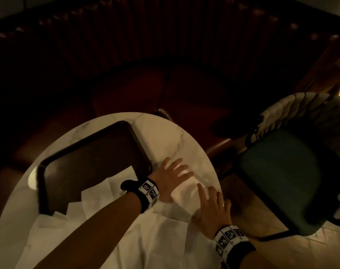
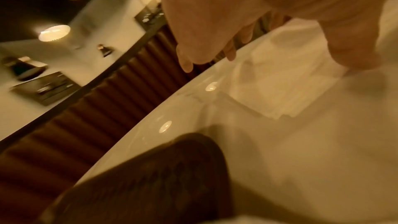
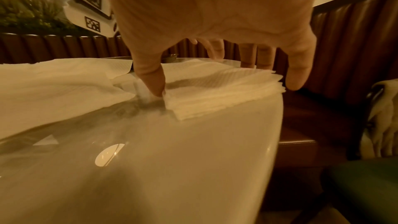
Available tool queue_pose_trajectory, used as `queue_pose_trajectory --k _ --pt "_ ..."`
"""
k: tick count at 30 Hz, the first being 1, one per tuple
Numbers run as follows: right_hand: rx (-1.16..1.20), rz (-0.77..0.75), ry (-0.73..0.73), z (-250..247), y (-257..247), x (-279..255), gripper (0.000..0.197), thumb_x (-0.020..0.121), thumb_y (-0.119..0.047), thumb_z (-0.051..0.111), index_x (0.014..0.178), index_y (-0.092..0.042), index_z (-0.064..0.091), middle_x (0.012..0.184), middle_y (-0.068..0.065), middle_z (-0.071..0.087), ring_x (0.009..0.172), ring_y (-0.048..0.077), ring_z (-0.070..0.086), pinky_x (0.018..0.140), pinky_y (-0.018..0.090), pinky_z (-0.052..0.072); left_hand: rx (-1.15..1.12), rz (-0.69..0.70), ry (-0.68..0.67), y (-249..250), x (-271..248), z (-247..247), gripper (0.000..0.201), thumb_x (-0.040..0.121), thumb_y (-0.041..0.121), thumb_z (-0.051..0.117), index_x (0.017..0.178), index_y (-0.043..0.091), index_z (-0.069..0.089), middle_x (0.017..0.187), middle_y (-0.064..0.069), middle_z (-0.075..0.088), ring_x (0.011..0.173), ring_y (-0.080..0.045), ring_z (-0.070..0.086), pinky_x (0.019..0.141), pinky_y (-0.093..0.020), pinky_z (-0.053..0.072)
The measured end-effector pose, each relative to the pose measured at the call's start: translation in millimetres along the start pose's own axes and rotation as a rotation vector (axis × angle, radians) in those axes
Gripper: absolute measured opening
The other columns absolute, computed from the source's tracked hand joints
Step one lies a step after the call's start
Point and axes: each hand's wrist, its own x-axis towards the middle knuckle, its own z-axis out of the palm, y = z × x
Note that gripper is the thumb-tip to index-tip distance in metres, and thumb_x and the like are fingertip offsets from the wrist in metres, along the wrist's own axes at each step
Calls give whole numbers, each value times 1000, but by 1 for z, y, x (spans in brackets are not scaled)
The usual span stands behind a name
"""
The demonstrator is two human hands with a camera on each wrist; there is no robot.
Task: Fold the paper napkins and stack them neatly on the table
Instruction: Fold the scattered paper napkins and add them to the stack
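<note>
You have a stack (image 3: pixel 217 91) of folded napkins built at the table's (image 1: pixel 161 133) right edge, and both your hands are on it. Your left hand (image 1: pixel 170 174) lies flat across the top of the stack, fingers straight and spread apart. Your right hand (image 1: pixel 212 205) comes in from the near side, fingers also straight; in the right wrist view its thumb (image 3: pixel 150 77) presses down at the stack's near corner, while the other fingertips rest on or just past the far edge. Neither hand is gripping anything. The stack shows several layers with edges fairly well lined up, so part of the job looks done, and you seem to be squaring or pressing the pile. A good deal is left: loose napkins (image 1: pixel 107 230) lie unfolded over the near side of the table and spill onto the dark tray (image 1: pixel 87 152) to the left. How many remain I cannot tell in this dim light.
</note>
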Motion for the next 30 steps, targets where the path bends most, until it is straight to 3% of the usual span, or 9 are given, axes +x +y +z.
queue_pose_trajectory --k 3,8,10,12,15,20,24,28,30 --pt "24 -34 32 0 0 -12 101 73 -64 56 141 -36 -13 151 5 -3 140 33 4 112 60 13 -212 -241 105 6 -42 -5 107 72 55 69 148 33 -2 158 -1 -5 145 -31 -14 115 -60 -1" --pt "-10 -249 31 9 -11 -52 72 85 -46 53 141 -40 7 153 -4 -3 142 26 -4 115 52 7 -591 -747 272 49 -160 23 66 87 45 54 144 35 20 156 5 0 144 -19 -15 117 -53 -1" --pt "-52 -394 2 26 -17 -68 62 88 -37 52 138 -42 17 153 -7 4 140 23 0 115 47 13 -678 -892 280 85 -213 44 58 88 46 51 139 40 23 155 8 1 144 -18 -12 118 -51 1" --pt "-163 -547 2 48 -23 -80 64 78 -32 66 131 -43 31 148 -6 22 134 23 15 108 49 32 -745 -990 221 124 -258 66 56 89 49 47 138 43 21 154 9 -3 143 -19 -14 118 -49 0" --pt "-348 -678 55 79 -38 -89 74 53 -25 82 116 -44 47 132 -8 43 118 22 36 85 43 52 -763 -1026 93 188 -308 104 62 81 59 48 138 46 25 156 5 -3 143 -24 -11 115 -50 7" --pt "-501 -713 115 89 -78 -91 79 41 -8 84 108 -41 58 126 -6 57 116 24 40 80 44 53 -798 -1012 -6 263 -350 141 79 53 71 59 126 44 45 145 -6 36 131 -31 33 94 -38 25" --pt "-506 -706 113 87 -94 -87 51 67 -3 71 109 -33 63 137 -1 50 129 31 35 96 52 39 -824 -951 18 291 -359 139 70 54 69 58 119 44 50 142 -4 39 127 -28 37 94 -46 36" --pt "-572 -752 104 81 -102 -84 43 39 -9 88 64 -31 62 106 1 68 109 28 44 75 48 53 -850 -950 7 295 -363 136 65 52 67 59 113 46 53 141 -1 40 127 -26 38 89 -49 48" --pt "-555 -736 116 76 -102 -84 45 32 -13 91 57 -32 58 100 -2 68 102 28 56 70 43 54 -844 -967 38 286 -364 123 62 57 59 56 116 44 49 146 0 30 133 -26 30 93 -53 46"
